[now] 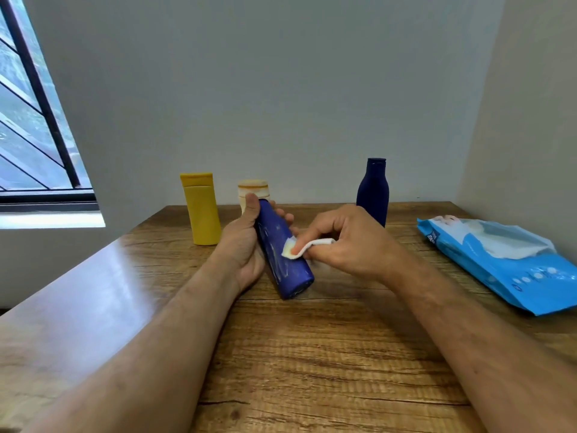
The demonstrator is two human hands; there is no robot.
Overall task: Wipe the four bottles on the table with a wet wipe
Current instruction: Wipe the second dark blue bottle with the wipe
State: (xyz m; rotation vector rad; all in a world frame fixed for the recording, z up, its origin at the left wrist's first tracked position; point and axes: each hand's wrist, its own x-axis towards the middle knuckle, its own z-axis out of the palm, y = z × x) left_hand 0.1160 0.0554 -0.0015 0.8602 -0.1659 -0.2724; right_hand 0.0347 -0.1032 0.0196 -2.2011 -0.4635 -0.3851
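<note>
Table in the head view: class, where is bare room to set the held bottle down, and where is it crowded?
Free: the wooden table between the forearms, and the stretch between the right hand and the wipes pack. Crowded: the back edge, where the yellow bottle, cream bottle and dark blue bottle stand.

Barred window (34, 120) beside plain wall (281, 89)

The table (312, 354) is showing a grained wood surface with a soft sheen, the blue bottle (282, 254) is looking like smooth plastic streaked with pale smears, the yellow bottle (201, 210) is appearing matt plastic, and the wipes pack (505, 267) is shining as glossy film.
</note>
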